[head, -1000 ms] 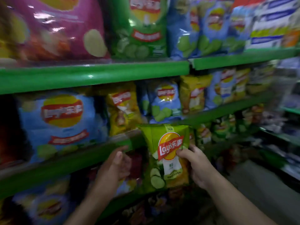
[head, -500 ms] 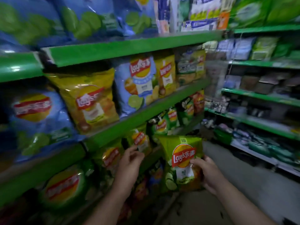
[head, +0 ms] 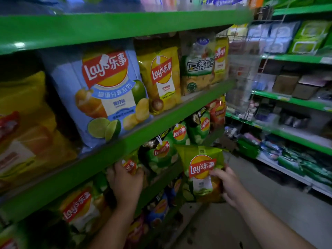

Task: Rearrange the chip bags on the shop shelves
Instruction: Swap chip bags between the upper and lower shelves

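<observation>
Head view, down an aisle of green shelves. Right hand (head: 228, 184) low and right of centre, forearm rising from the bottom right corner, back of the hand toward the camera, thumb on the front and fingers (head: 225, 192) curled behind the right edge of a green Lay's bag (head: 202, 168). Bag held clear of the racks, in the air just in front of the lower shelf (head: 158, 184) and above the aisle floor (head: 269, 203). Long axis close to vertical, top seam up, printed front and red logo facing the camera. Left hand (head: 125, 184) reached onto that lower shelf, forearm coming up from the bottom centre, palm away, fingers and thumb curled round the top of a small Lay's bag (head: 130, 165) standing among green bags there. Higher up, on the middle shelf (head: 161, 121), a large blue Lay's bag (head: 104, 94) upright just beside a yellow Lay's bag (head: 161, 78).
</observation>
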A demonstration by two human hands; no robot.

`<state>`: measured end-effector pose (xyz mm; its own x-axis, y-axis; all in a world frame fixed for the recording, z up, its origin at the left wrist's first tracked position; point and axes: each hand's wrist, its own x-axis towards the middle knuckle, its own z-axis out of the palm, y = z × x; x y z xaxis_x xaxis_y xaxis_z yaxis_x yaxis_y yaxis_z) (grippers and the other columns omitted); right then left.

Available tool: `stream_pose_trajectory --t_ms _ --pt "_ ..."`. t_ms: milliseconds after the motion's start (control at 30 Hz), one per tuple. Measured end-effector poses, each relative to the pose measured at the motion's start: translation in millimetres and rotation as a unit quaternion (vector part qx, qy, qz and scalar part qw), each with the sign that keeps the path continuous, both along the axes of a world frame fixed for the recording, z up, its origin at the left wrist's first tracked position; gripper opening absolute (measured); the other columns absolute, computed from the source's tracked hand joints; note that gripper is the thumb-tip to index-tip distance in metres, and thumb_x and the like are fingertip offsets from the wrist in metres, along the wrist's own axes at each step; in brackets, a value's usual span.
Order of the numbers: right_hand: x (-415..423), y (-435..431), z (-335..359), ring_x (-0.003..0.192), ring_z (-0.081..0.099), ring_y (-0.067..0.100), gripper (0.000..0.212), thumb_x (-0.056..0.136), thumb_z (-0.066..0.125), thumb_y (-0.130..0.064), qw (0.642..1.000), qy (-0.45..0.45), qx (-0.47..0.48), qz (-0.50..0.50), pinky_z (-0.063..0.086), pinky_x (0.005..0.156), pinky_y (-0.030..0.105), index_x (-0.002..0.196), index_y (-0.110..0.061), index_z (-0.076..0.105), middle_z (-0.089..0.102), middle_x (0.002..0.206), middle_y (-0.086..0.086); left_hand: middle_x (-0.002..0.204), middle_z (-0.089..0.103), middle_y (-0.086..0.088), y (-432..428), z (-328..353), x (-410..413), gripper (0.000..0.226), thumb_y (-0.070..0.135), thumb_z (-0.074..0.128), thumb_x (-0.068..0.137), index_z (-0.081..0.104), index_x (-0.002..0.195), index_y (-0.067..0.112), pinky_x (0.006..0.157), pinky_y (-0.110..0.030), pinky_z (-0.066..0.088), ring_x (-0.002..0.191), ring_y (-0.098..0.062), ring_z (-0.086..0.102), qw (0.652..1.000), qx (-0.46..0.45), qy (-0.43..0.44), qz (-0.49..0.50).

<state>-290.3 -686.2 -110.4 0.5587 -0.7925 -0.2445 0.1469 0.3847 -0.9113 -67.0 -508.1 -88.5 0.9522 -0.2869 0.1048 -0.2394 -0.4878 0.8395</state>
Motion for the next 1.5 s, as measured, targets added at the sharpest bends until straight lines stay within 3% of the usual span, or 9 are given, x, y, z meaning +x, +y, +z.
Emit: stream_pose_trajectory --t_ms 167,367,567,800,967,1100,1233,1367,1500 --pt "40.4 -49.5 -15.2 0.079 0.075 0.029 0.059 0.049 0.078 -0.019 0.999 0.008 -0.009 0.038 0.057 0.061 0.033 0.107 -0.020 0.068 0.078 0.093 0.010 0.119 0.058 -0.035 -15.1 -16.8 14.6 0.070 0.037 0.069 0.060 0.059 0.118 0.000 0.101 -0.055 0.040 0.113 -0.049 0.049 0.982 0.080 -0.139 0.096" --pt "67.1 -96.8 -28.9 0.086 0.071 0.035 0.042 0.074 0.066 0.001 0.998 0.016 -0.004 0.060 0.054 0.065 0.035 0.113 -0.014 0.067 0.075 0.099 0.016 0.109 0.063 -0.024 -76.3 -15.7 3.6 0.051 0.024 0.084 0.072 0.063 0.112 0.000 0.090 -0.047 0.048 0.108 -0.040 0.054 0.973 0.083 -0.211 -0.031" --pt "71.0 -138.8 -29.4 0.091 0.072 0.038 0.044 0.064 0.075 -0.013 0.993 0.028 -0.016 0.113 0.057 0.066 0.042 0.106 -0.021 0.072 0.076 0.102 0.014 0.058 0.064 -0.016 -130.0 10.0 0.3 0.049 0.048 0.084 0.066 0.063 0.067 0.003 0.047 -0.030 0.047 0.052 -0.032 0.064 0.962 0.183 -0.204 -0.018" --pt "58.5 -191.2 -22.7 0.088 0.074 0.032 0.055 0.047 0.082 -0.025 0.975 0.040 -0.029 0.218 0.057 0.062 0.034 0.101 -0.027 0.075 0.077 0.098 0.010 0.086 0.068 -0.033 -164.2 2.5 -2.1 0.058 0.033 0.094 0.050 0.071 0.090 -0.003 0.068 -0.054 0.054 0.082 -0.051 0.065 0.907 0.328 -0.264 0.003" --pt "51.5 -226.8 -20.6 0.089 0.074 0.028 0.039 0.065 0.077 -0.020 0.970 -0.001 -0.046 0.238 0.059 0.061 0.031 0.103 -0.027 0.075 0.077 0.100 0.008 0.100 0.070 -0.024 -161.8 2.5 -11.9 0.067 0.038 0.094 0.053 0.073 0.109 0.008 0.069 -0.049 0.056 0.089 -0.046 0.064 0.902 0.321 -0.289 0.007" --pt "67.7 -229.0 -18.3 0.097 0.072 0.031 0.038 0.077 0.074 -0.026 0.957 -0.037 -0.078 0.278 0.059 0.069 0.035 0.115 -0.024 0.069 0.075 0.107 0.010 0.089 0.069 -0.017 -134.5 10.0 -34.2 0.060 0.033 0.094 0.058 0.071 0.106 0.006 0.066 -0.045 0.054 0.083 -0.040 0.062 0.901 0.315 -0.295 0.041" --pt "103.6 -207.7 -22.6 0.090 0.074 0.025 0.034 0.080 0.072 -0.016 0.950 -0.018 -0.069 0.303 0.060 0.067 0.039 0.105 -0.039 0.071 0.076 0.104 0.004 0.090 0.070 -0.012 -94.3 22.4 -68.3 0.062 0.032 0.092 0.059 0.068 0.111 0.009 0.067 -0.042 0.052 0.085 -0.036 0.057 0.902 0.307 -0.291 0.085" --pt "138.8 -170.5 -22.6 0.100 0.070 0.027 0.033 0.081 0.074 -0.026 0.932 0.025 -0.095 0.348 0.056 0.088 0.051 0.110 -0.041 0.067 0.071 0.112 0.001 0.083 0.067 -0.012 -60.5 36.7 -98.3 0.063 0.021 0.095 0.055 0.071 0.111 0.004 0.064 -0.043 0.050 0.080 -0.037 0.057 0.903 0.327 -0.255 0.111" --pt "172.6 -136.1 -12.9 0.105 0.064 0.025 0.030 0.088 0.068 -0.019 0.919 0.026 -0.121 0.374 0.053 0.090 0.044 0.109 -0.039 0.061 0.067 0.108 -0.006 0.084 0.069 -0.014 -32.5 48.4 -114.1 0.060 0.018 0.096 0.054 0.072 0.106 0.001 0.063 -0.046 0.051 0.080 -0.038 0.058 0.894 0.352 -0.241 0.137"
